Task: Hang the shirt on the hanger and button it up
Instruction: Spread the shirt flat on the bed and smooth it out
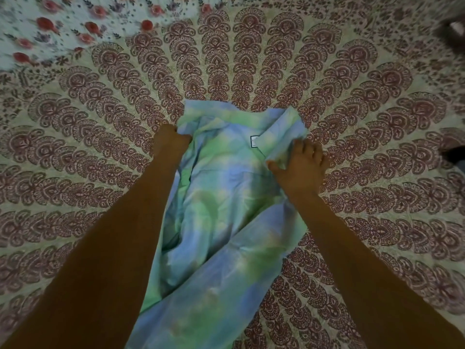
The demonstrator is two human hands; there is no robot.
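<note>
The left hand (171,141) is closed in a fist on the far edge of the tie-dyed shirt (226,197). The right hand (300,163) pinches a folded flap of the same cloth between thumb and fingers. Between the two grips the neck is pulled open, with the label (254,142) showing just inside the right hand's hold. That looks meant to spread the shoulders for a hanger. From the grips the shirt trails back toward the person over the patterned bedspread (352,96). I see no hanger, so hanging and buttoning remain to do.
</note>
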